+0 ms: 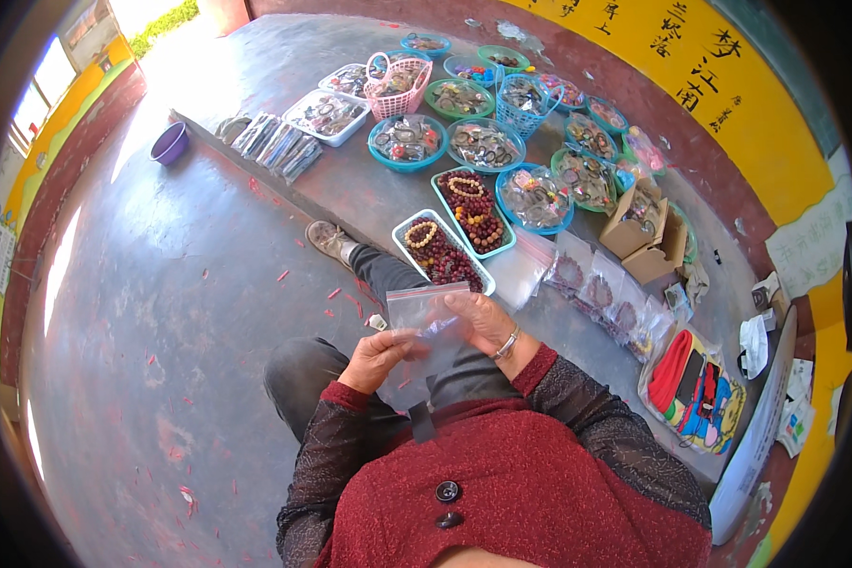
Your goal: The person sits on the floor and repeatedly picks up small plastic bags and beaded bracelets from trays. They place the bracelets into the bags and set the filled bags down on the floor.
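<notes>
Over my lap I hold a clear zip bag (417,308) with a red line along its top edge. My left hand (379,358) pinches its lower left side. On the other side, my right hand (486,324) grips the upper right edge, with a bracelet at the wrist. A bluish-purple patch shows through the plastic; I cannot tell what it is. Just beyond my hands lie dark red bead bracelets (435,254) in a pale tray (488,286), with a lighter one on top. A second green-rimmed tray (509,239) holds more beads. Flat clear bags (523,273) lie beside it.
Several baskets and basins of bagged goods, among them a pink basket (398,83) and a blue basin (562,225), crowd the raised floor ahead. Cardboard boxes (667,248) and bagged bracelets (598,292) lie to the right. A purple basin (169,144) stands far left.
</notes>
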